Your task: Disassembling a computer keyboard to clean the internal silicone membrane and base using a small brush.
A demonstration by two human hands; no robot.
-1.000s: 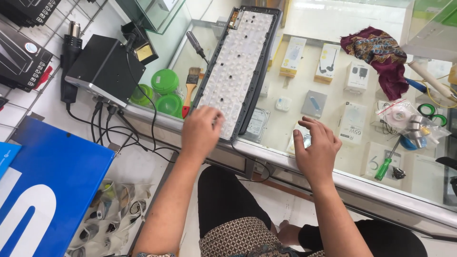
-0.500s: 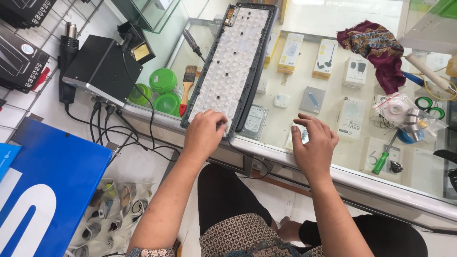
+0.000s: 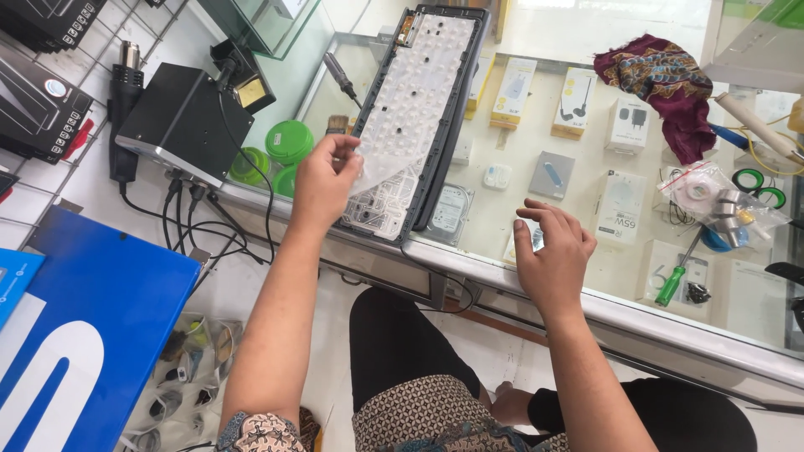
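The near corner of the translucent rubber dome sheet [image 3: 410, 109] is pinched between thumb and fingers of the left hand [image 3: 322, 180] and curled up off the opened keyboard [image 3: 423, 125]. The keyboard is laid on the glass display counter [image 3: 536, 276], its long axis running away from the person, so the sheet stretches up and away from the grip. The sheet is seen as milky, studded with small domes. The right hand [image 3: 553, 251] is rested loosely on the glass, well to the right, gripping nothing.
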